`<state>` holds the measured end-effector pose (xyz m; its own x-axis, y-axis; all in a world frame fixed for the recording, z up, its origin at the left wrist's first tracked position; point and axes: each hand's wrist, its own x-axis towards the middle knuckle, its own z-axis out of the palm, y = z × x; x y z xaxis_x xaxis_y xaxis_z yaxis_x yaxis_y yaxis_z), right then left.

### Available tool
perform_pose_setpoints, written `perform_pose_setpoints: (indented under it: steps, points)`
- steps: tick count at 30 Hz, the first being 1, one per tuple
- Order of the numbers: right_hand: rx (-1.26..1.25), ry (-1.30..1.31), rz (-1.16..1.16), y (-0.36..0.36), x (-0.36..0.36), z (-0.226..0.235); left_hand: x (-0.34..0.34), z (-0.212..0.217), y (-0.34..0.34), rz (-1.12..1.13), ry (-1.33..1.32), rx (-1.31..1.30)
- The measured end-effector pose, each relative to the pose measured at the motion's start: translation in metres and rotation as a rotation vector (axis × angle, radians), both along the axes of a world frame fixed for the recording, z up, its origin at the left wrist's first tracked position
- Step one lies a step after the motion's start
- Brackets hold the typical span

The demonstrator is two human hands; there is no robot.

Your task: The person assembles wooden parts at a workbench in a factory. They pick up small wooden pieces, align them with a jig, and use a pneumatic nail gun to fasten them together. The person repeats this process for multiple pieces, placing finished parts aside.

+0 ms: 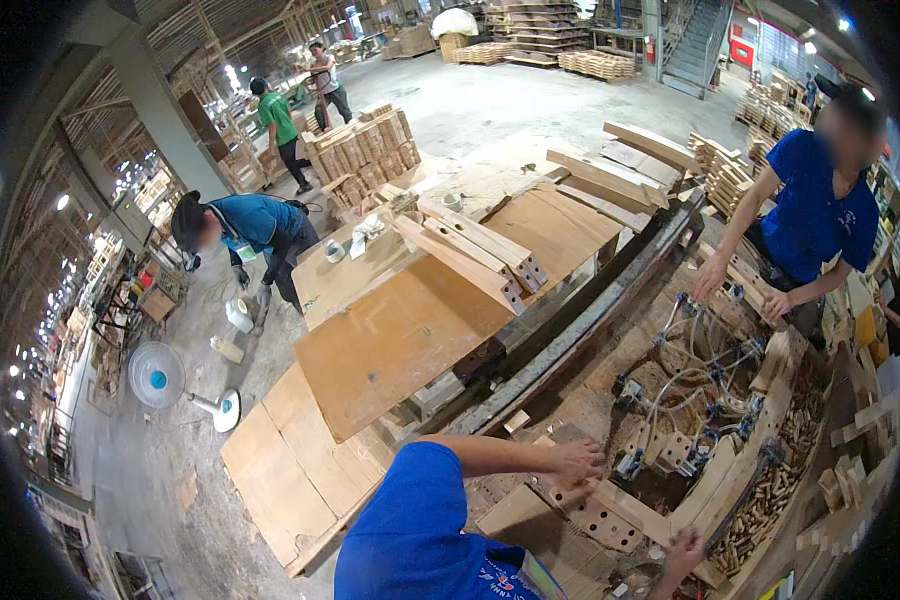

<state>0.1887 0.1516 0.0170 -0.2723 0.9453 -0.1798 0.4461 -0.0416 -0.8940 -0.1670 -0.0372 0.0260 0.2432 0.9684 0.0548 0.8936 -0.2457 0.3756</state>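
My left hand (575, 464) reaches in from the lower middle, its fingers bent over the upper left end of a pale wooden piece. This drilled wooden piece (607, 523) has several round holes in the side facing me. Near its other end is my right hand (682, 556), fingers apart, with nothing visible in it. Just beyond lies a work fixture with metal clamps (630, 465), clear hoses (660, 400) and another drilled block (673, 450). Across the bench a co-worker in a blue shirt (820, 205) has both hands at a wooden beam by the hoses.
Wooden dowels (765, 510) are heaped along the bench's right side. A metal rail (600, 320) runs beside the bench. Left of it, brown boards (400, 345) carry drilled beams (480, 245). A person in teal (255, 220) bends near bottles (238, 315) and a fan (157, 378).
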Motion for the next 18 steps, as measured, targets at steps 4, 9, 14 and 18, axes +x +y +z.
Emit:
perform_pose_setpoints:
  steps: [4,9,14,18]
  points:
    - [0.406,-0.734,0.066,0.041,-0.027,0.016,-0.033,0.002,-0.023,0.059,-0.003,-0.219]
    - [0.370,-1.071,0.162,0.048,-0.070,0.027,-0.056,0.014,-0.038,0.011,0.153,-0.339]
    - [0.351,-1.063,0.165,0.048,-0.084,0.030,-0.051,0.002,-0.027,-0.085,0.251,-0.301]
    - [0.238,-1.091,0.164,0.046,-0.093,0.033,-0.053,0.006,-0.024,-0.163,0.225,-0.262]
